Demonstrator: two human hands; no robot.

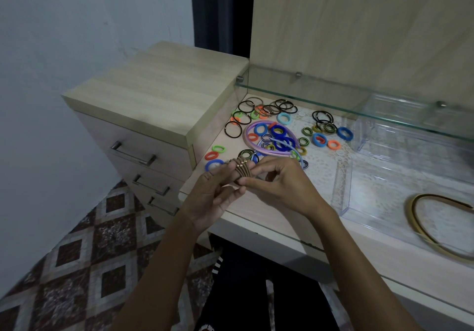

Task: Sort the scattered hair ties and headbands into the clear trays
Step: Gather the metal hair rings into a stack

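Note:
Several brown hair ties [241,169] with small gold beads are looped around the fingers of my left hand [215,197]. My right hand [279,182] pinches the same ties from the right, just above the desk's front edge. Behind my hands lie scattered hair ties: blue [343,133], orange [211,155], green [218,148], striped [307,131] and thin black ones [322,117]. A purple headband [250,128] and a light blue headband [284,143] lie among them. A clear tray [343,197] at the right holds a tan headband [420,224]. A second clear tray [364,136] stands behind it.
A glass shelf [333,88] hangs over the back of the desk [256,210]. A wooden drawer unit [159,95] stands to the left, taller than the desk. A white lace mat [323,166] lies under the trays. Patterned floor tiles [77,266] show below.

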